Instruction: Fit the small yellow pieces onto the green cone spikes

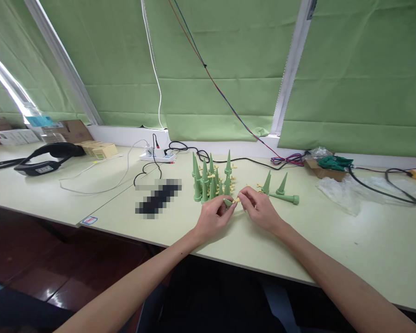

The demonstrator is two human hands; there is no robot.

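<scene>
My left hand [213, 216] is closed around a green plastic plant-watering spike [228, 202], whose tip shows between the fingers. At its end sits a small yellow valve [236, 200], pinched by the fingertips of my right hand [262, 211]. The two hands nearly meet just above the table. Right behind them stands a cluster of similar green spikes [204, 175], points up, several with yellow valves sticking out sideways. To the right of my right hand, two more spikes stand upright, one of them a bare green cone [282, 186]. Another green spike [288, 198] lies on its side there.
A blurred-out dark object [158, 199] lies left of the spikes. Behind are a white power strip [157, 155] and black cables. A black headset [48, 159] is far left. At right are a cardboard box [324, 169] and clear plastic bags [343, 192].
</scene>
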